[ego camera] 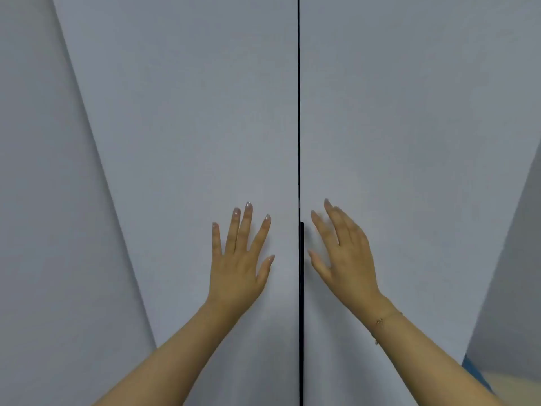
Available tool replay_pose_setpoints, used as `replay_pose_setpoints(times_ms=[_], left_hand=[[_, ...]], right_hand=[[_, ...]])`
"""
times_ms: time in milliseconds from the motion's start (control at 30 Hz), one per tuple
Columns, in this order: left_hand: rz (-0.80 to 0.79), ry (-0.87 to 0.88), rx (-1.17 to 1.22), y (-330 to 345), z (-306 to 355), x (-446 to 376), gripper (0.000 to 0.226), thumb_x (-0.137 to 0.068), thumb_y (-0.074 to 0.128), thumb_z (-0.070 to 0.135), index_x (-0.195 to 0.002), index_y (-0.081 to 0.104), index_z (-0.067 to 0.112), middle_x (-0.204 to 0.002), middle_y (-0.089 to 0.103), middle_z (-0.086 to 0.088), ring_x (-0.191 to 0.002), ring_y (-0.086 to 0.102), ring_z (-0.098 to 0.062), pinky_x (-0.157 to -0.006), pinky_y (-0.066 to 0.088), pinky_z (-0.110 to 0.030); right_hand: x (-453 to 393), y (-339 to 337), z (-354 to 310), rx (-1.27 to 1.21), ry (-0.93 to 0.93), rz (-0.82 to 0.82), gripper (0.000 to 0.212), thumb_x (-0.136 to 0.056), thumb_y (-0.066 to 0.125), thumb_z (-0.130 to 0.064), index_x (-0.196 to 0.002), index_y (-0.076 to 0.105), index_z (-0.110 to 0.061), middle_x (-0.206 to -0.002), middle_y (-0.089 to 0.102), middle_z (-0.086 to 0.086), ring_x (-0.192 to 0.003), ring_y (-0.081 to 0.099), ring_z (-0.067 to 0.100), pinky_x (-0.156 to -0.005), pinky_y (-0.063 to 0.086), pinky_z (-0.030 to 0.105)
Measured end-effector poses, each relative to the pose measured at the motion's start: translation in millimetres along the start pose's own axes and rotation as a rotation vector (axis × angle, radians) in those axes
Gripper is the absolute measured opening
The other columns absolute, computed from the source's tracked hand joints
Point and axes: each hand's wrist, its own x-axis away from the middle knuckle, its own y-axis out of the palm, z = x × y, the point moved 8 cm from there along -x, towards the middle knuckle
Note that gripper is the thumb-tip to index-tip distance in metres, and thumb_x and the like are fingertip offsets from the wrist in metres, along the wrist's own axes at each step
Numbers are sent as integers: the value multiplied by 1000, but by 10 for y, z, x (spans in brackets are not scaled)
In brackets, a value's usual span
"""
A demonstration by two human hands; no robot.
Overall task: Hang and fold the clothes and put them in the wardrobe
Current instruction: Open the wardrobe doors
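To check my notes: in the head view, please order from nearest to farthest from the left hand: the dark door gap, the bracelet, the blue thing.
From the left hand:
1. Dark door gap, just to its right.
2. Bracelet, on the right wrist.
3. Blue thing, at the lower right edge.

Thin gold bracelet on a wrist, lower right. Pale grey wall fills the left side, more grey wall at far right. Blue patch bottom right corner, blurred, can't ID; tan surface beside it.

Wardrobe interior: hidden behind closed doors.
Forearms: cut off at bottom edge.
Blue item, lower right: partly hidden, possibly fabric.
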Motion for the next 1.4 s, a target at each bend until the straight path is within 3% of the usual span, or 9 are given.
replay_pose_setpoints(times_ms=[67, 133, 333, 500, 700, 867, 1100, 1300, 1400], left_hand=[[-11, 1, 20, 186, 11, -74, 72, -96, 39, 49, -156, 9, 23, -163, 1, -11, -150, 4, -29, -117, 11, -60], [-14, 32, 25, 432, 36, -98, 70, -98, 36, 51, -156, 9, 23, -163, 2, -11, -150, 5, -29, -116, 12, -60], [19, 62, 32, 875, 41, -159, 80, -93, 31, 70, -156, 10, 25, -163, -1, -11, -150, 4, -31, -118, 3, -60], [63, 78, 62, 905, 16, -171, 80, -92, 35, 72, -156, 14, 27, -164, 3, -8, -150, 7, -29, -118, 2, -59], [-78, 51, 57, 809, 32, -142, 78, -95, 26, 69, -156, 0, 28, -162, -14, -7, -150, -4, -27, -119, 3, -58], [-315, 13, 76, 613, 84, -62, 85, -98, 38, 55, -151, -22, 27, -155, -35, -9, -146, -25, -27, -117, -7, -58], [-477, -16, 312, 73, 353, 408, 74, -102, 31, 49, -151, -21, 29, -158, -29, -8, -148, -18, -25, -119, -4, -54], [-433, 28, 397, -473, 748, 718, 71, -103, 28, 47, -151, -21, 30, -159, -25, -6, -148, -18, -22, -120, -5, -51], [-358, 44, 422, -763, 948, 763, 70, -103, 31, 45, -151, -17, 31, -160, -21, -5, -149, -16, -21, -120, -6, -49]], right_hand=[[-58, 23, 56, -83, 52, 107, 51, -88, 68, -28, -135, 53, -14, -138, 50, 8, -125, 47, 24, -100, 46, 42], [-84, 102, 42, -77, 78, 157, 36, -88, 69, -27, -120, 62, -14, -115, 59, 4, -103, 53, 20, -85, 46, 34], [-264, 330, 58, -101, 169, 26, 21, -89, 69, -28, -105, 65, -16, -86, 64, -4, -76, 58, 16, -74, 45, 29], [-357, 465, 36, -167, 321, -83, 17, -97, 57, -27, -87, 58, -13, -59, 56, -4, -51, 52, 17, -49, 46, 35], [-317, 417, -26, -106, 396, -148, 22, -101, 47, -27, -86, 56, -14, -60, 54, -4, -52, 52, 16, -50, 41, 32], [-177, 181, -188, -75, 456, -189, 23, -102, 45, -27, -90, 56, -11, -61, 52, -4, -54, 49, 16, -50, 38, 31], [210, -465, -414, -83, 494, -164, 22, -101, 48, -29, -91, 59, -12, -74, 65, 2, -57, 55, 16, -54, 46, 33], [621, -1026, -412, -109, 548, -149, 20, -100, 50, -36, -91, 58, -20, -78, 64, -5, -53, 48, 4, -48, 34, 14], [752, -1246, -375, -133, 570, -147, 19, -99, 51, -39, -87, 55, -24, -78, 63, -7, -53, 48, 3, -48, 32, 14]])
